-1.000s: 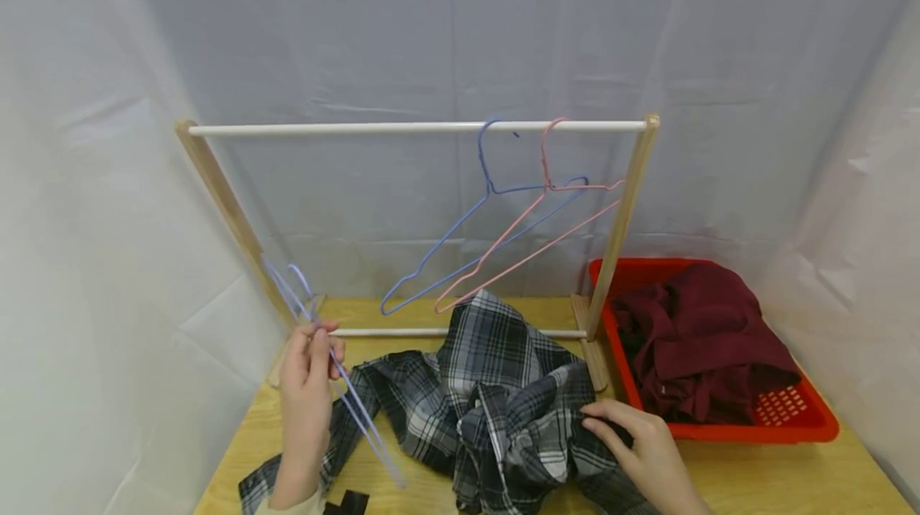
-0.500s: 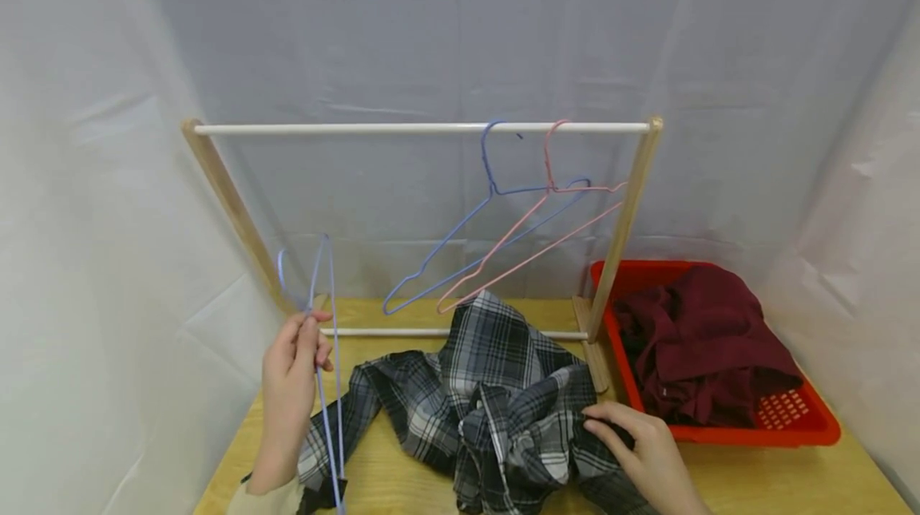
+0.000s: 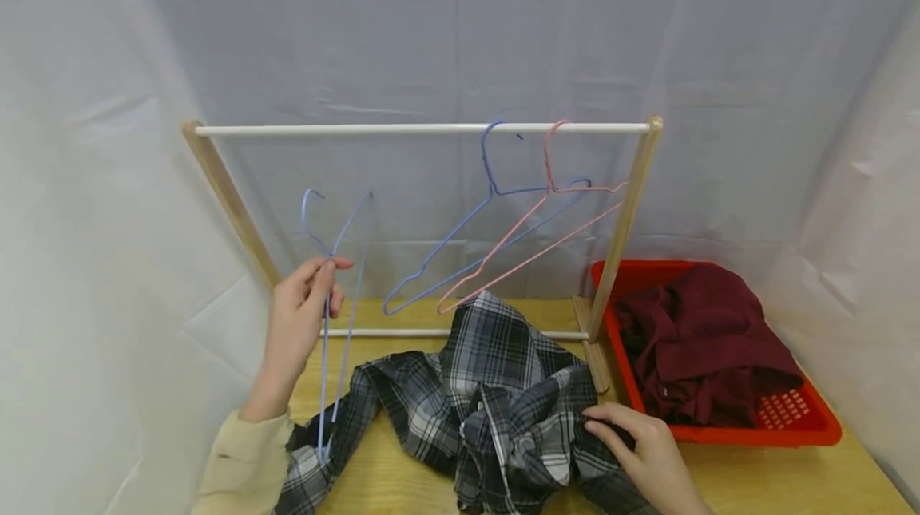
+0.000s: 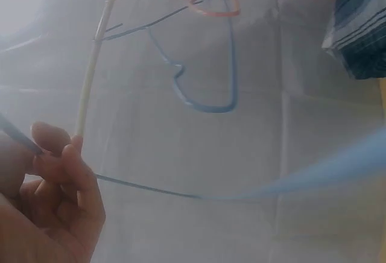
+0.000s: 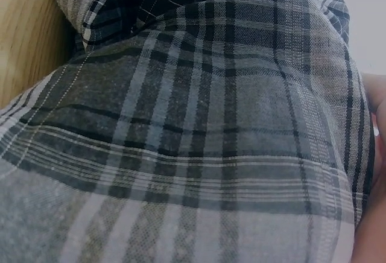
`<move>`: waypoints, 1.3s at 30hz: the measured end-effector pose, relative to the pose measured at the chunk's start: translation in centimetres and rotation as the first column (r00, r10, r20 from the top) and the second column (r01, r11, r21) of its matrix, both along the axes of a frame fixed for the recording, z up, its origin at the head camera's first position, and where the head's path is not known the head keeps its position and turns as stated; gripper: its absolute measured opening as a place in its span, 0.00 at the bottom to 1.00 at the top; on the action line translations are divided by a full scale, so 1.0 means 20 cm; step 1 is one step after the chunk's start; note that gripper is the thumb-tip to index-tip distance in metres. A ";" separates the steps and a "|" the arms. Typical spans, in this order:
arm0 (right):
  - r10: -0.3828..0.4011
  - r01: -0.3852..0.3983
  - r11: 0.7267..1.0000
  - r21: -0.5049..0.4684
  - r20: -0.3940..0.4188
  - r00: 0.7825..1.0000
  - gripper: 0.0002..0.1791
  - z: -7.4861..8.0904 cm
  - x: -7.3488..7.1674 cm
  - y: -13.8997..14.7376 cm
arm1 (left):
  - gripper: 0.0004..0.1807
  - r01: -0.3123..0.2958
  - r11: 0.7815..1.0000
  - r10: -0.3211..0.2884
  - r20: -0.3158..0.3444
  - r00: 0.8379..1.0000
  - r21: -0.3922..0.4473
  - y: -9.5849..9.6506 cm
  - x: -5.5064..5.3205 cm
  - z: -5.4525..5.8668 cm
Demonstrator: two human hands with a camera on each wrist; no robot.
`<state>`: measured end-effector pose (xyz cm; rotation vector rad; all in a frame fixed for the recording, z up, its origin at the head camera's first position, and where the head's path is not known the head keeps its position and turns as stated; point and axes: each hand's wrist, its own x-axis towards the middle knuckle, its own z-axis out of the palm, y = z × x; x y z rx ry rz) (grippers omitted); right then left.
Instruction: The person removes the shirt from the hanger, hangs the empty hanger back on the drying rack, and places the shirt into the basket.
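Note:
My left hand [image 3: 298,315] pinches a light blue wire hanger [image 3: 303,219] near the base of its hook, left of centre and in front of the rack. The hook points up, and the long body tilts down over a sleeve of the shirt. In the left wrist view, curled fingers [image 4: 81,181] hold the hanger's wire [image 4: 151,187]. A black, grey and white plaid shirt [image 3: 485,355] lies crumpled on the table. At its right side, my right hand [image 3: 643,443] pinches the cloth between thumb and fingers. Plaid cloth [image 5: 199,124] fills most of the right wrist view, hiding the fingertips.
A rack with a white top bar [image 3: 359,130] and wooden posts stands at the back. On its right half hang a blue hanger [image 3: 485,160] and a pink hanger [image 3: 548,168]. A red basket [image 3: 762,435] at right holds a maroon garment [image 3: 707,331].
My left hand has risen with the hanger and turned it, so the hook now points up, nearer the rack's bar. The right hand and the shirt's main part stay put.

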<state>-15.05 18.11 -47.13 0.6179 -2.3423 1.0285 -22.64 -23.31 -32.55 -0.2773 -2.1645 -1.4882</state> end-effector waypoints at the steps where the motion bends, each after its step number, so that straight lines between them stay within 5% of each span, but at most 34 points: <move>1: -0.002 0.002 1.000 0.000 -0.001 1.000 0.17 0.00 0.00 0.00 | 0.19 0.012 1.000 -0.011 0.006 1.000 -0.009 0.00 -0.02 0.03; 8: -0.018 0.018 1.000 0.007 0.039 0.999 0.17 -0.01 0.01 0.00 | 0.23 0.090 0.996 -0.090 0.040 0.995 -0.013 -0.01 -0.15 0.20; 15: -0.029 0.030 1.000 -0.009 0.094 0.995 0.16 -0.02 0.02 0.00 | 0.15 0.179 0.949 -0.215 0.117 0.970 0.258 -0.05 -0.27 0.37; 20: -0.019 0.020 1.000 -0.015 0.105 0.994 0.15 -0.02 0.02 0.00 | 0.13 0.172 0.945 -0.238 0.222 0.945 0.280 -0.07 -0.33 0.43; 28: -0.022 0.023 1.000 -0.011 0.111 0.994 0.14 -0.02 0.01 0.00 | 0.16 0.184 0.955 -0.254 0.320 0.913 0.233 -0.10 -0.39 0.44; 39: -0.027 0.029 0.999 -0.015 0.105 0.994 0.16 -0.04 0.02 0.01 | 0.20 0.177 0.971 -0.228 0.395 0.890 0.162 -0.08 -0.42 0.32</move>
